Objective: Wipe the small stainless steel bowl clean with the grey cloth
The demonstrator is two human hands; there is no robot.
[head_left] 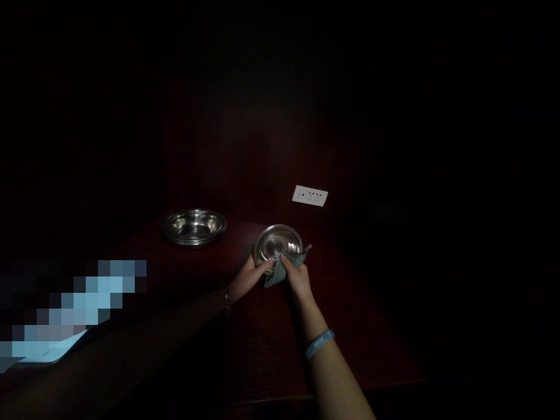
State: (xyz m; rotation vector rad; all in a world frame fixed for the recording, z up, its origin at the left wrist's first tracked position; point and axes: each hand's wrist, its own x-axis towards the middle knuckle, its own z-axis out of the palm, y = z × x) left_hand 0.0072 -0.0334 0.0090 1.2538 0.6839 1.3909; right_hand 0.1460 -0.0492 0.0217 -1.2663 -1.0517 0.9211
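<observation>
A shiny metal bowl [275,242] is tilted up in front of me, its round inside facing me. My left hand [250,276] grips its lower left rim, thumb on the inner side and the other fingers hidden behind. A grey-green cloth [276,275] is bunched over the bowl's lower right edge. Pinching that cloth against the rim is my right hand [297,274], its thumb on top. To the left, apart from both hands, several nested metal bowls [195,227] rest on the dark red table.
A white socket panel [310,195] is set in the dark red surface behind the bowl. The red tabletop [350,332] ends at a front edge near the bottom. A bright bluish, pixelated area covers the lower left; the surroundings are very dark.
</observation>
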